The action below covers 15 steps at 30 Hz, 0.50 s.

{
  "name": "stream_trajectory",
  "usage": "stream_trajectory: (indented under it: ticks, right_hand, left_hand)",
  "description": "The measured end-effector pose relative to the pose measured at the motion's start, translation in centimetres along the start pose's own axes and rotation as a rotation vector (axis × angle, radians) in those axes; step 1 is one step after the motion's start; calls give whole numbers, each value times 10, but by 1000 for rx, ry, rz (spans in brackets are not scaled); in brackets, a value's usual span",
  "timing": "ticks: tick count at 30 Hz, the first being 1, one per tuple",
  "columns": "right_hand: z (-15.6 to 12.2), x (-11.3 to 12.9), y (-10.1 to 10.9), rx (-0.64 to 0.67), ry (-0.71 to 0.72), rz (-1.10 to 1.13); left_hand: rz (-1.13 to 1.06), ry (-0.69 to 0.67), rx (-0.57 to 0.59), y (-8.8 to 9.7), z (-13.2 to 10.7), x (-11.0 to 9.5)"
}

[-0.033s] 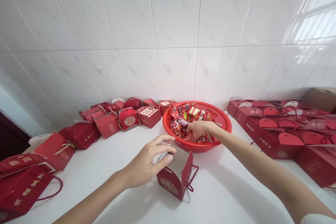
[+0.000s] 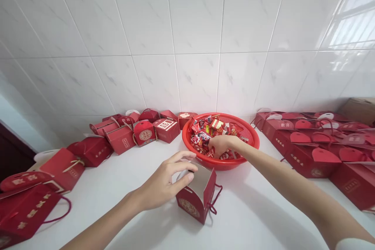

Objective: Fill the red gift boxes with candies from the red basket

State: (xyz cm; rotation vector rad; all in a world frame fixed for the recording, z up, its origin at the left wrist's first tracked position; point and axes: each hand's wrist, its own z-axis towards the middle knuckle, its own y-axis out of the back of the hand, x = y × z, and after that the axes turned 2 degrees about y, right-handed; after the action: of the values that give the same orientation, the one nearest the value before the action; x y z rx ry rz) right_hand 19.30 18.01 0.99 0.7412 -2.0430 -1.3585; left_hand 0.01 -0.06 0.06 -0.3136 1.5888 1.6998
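A small red gift box (image 2: pixel 199 199) with a cord handle stands open on the white counter in front of me. My left hand (image 2: pixel 164 183) rests on its near rim, thumb and fingers closed around the edge to hold it. My right hand (image 2: pixel 221 144) reaches into a round red plastic basket (image 2: pixel 249 131) filled with wrapped candies (image 2: pixel 206 129). Its fingers are curled down among the candies; what they hold is hidden.
Closed red gift boxes (image 2: pixel 143 133) crowd the back left along the tiled wall. More red boxes and bags (image 2: pixel 32 199) lie at the left edge. Rows of flat red boxes (image 2: pixel 310 144) fill the right side. A brown carton (image 2: pixel 359 109) sits far right.
Almost nothing differs; the view shifted slightly, and both hands stay where they were, left on the box and right in the basket.
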Motion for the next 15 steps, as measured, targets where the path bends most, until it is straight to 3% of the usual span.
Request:
stream_trajectory:
  ticks: [7, 15]
  right_hand:
    - [3, 19, -14, 21, -81, -214]
    - [-1, -25, -5, -194, -208, -138]
  left_hand:
    - [-15, 11, 34, 0, -3, 1]
    - [-12, 27, 60, 0, -2, 1]
